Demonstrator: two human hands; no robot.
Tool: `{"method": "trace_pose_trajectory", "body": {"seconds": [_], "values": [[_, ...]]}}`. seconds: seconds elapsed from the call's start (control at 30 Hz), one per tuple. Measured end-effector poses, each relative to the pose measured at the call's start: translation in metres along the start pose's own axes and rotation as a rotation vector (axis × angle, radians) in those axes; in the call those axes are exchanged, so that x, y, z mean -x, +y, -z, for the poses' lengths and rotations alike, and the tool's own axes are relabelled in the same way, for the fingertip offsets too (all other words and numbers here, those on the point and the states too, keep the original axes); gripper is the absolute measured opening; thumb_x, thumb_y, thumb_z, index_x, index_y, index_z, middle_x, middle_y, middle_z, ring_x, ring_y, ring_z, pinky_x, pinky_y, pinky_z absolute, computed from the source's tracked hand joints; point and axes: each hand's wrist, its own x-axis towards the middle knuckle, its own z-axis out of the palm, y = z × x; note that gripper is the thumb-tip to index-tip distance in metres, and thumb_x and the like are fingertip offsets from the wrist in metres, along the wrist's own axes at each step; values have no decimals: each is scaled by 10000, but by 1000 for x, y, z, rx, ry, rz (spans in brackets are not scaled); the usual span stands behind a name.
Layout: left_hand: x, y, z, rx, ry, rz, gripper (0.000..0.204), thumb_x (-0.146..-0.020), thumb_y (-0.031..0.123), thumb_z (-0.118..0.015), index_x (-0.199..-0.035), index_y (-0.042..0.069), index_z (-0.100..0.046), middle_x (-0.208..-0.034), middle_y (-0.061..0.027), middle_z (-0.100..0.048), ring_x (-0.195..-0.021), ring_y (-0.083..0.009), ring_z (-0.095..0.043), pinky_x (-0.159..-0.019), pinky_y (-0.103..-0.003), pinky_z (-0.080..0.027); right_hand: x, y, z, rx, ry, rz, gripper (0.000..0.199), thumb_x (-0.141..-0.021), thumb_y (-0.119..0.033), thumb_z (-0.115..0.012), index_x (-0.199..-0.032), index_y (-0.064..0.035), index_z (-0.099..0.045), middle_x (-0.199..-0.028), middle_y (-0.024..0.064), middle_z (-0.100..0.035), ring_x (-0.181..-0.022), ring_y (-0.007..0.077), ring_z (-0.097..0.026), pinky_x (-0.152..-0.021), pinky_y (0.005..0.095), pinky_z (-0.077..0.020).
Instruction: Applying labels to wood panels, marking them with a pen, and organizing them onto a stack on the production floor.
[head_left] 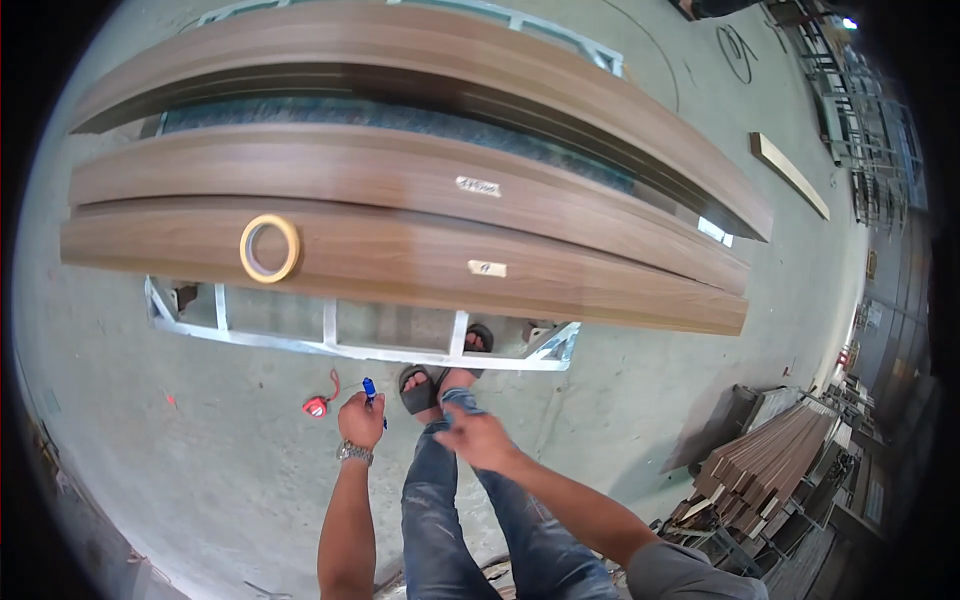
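Note:
My left hand, wearing a metal wristwatch, is closed round a blue marker whose end sticks up past the fingers. It is over the floor, short of the metal frame. My right hand hangs over my legs, slightly blurred, its fingers apart and nothing visible in it. Beyond both hands lie long brown wood-grain boards on a silver metal frame. A roll of yellowish tape rests on the nearest board. Pale strips with handwriting stick to two boards.
A red tape measure lies on the concrete floor left of my left hand. Stacked brown profiles sit on a rack at the lower right. A loose pale plank and a coiled cable lie at the far right.

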Motion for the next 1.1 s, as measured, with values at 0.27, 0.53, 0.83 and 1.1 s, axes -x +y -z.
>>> {"method": "trace_pose_trajectory", "body": {"seconds": [0.27, 0.53, 0.83, 1.1], "values": [[24, -66, -11, -161, 50, 67, 484, -886, 418, -653, -1103, -15, -648, -1097, -237, -662, -999, -412, -646, -840, -487, -529, 79, 78, 33, 13, 194, -233, 396, -858, -243, -733, -1180, -29, -651, -751, 149, -707, -674, 267, -709, -636, 362, -550], [-148, 104, 182, -252, 687, -303, 386, -863, 277, -684, -1184, 73, -620, -1158, -175, -624, -1010, -376, -644, -816, -469, -540, 117, 70, 32, -148, 171, -346, 385, -876, -196, -696, -1196, 14, -652, -763, 141, -722, -687, 183, -707, -681, 304, -539], [-25, 20, 54, -78, 432, -100, 215, -810, 275, -690, -825, 63, -655, -796, -174, -666, -718, -397, -649, -623, -482, -511, 130, 96, 22, -350, 179, -495, 426, -935, -196, -632, -1271, 62, -587, -856, 116, -720, -744, 156, -680, -676, 283, -534], [55, -106, -65, -196, 57, 249, 345, -811, 302, -708, -996, 22, -627, -1009, -219, -679, -865, -413, -662, -744, -506, -541, 166, 125, 38, -364, 284, -634, 402, -951, -167, -605, -1287, 54, -579, -889, 130, -715, -762, 164, -684, -697, 292, -554]]}}
